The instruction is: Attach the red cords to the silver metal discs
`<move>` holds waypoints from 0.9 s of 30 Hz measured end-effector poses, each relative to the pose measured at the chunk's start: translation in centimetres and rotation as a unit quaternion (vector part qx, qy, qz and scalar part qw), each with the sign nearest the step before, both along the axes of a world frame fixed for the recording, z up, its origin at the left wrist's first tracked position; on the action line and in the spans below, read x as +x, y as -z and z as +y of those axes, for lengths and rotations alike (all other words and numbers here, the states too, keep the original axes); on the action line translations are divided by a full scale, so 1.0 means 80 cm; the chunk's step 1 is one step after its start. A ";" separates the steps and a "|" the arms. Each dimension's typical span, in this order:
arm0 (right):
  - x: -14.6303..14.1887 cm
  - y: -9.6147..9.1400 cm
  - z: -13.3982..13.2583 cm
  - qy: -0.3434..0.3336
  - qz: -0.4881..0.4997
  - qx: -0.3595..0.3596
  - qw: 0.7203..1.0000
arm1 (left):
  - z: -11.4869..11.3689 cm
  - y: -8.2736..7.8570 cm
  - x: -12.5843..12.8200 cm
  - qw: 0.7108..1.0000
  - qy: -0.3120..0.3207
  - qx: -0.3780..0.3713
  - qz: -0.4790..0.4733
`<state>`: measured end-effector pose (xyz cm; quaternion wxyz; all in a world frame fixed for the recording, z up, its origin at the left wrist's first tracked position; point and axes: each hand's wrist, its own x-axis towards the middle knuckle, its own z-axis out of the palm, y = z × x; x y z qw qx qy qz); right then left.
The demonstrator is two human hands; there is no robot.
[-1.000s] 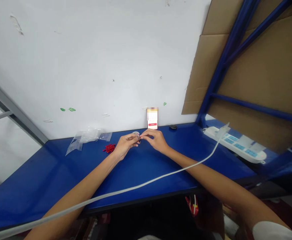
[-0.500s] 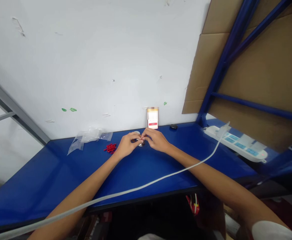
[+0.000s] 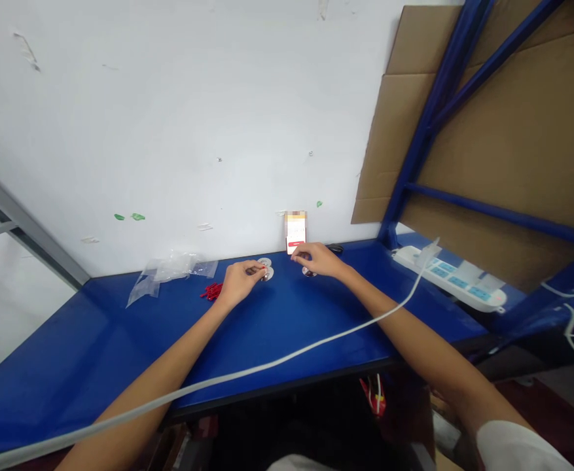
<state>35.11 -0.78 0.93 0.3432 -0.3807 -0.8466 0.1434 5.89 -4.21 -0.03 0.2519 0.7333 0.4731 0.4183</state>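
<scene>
My left hand (image 3: 240,281) pinches a small red piece (image 3: 264,267) between thumb and forefinger. Right beside those fingertips are small whitish round dishes or discs (image 3: 268,271), partly covered by the hand. A pile of thin red pieces (image 3: 211,292) lies just left of the same hand. Over to the right, my right hand (image 3: 320,260) has thumb and fingertips drawn together; whatever is in them is too small to make out. Beneath it, another small round dish or disc (image 3: 308,271) shows in part. A phone with a lit screen (image 3: 295,230) leans on the wall behind.
Clear plastic bags (image 3: 173,268) lie at the back left of the blue table (image 3: 267,333). A white power strip (image 3: 451,278) sits at the right, and its cable (image 3: 311,345) crosses the view above my forearms. A black object (image 3: 336,248) rests behind my right hand.
My hands were together at the middle and have moved apart, the right one further right. A small red piece now shows in my left fingertips. The view has shifted slightly.
</scene>
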 end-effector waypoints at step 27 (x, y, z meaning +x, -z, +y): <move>-0.001 0.012 0.003 -0.015 -0.169 -0.042 0.985 | 0.024 -0.047 -0.069 0.950 -0.102 0.077 0.284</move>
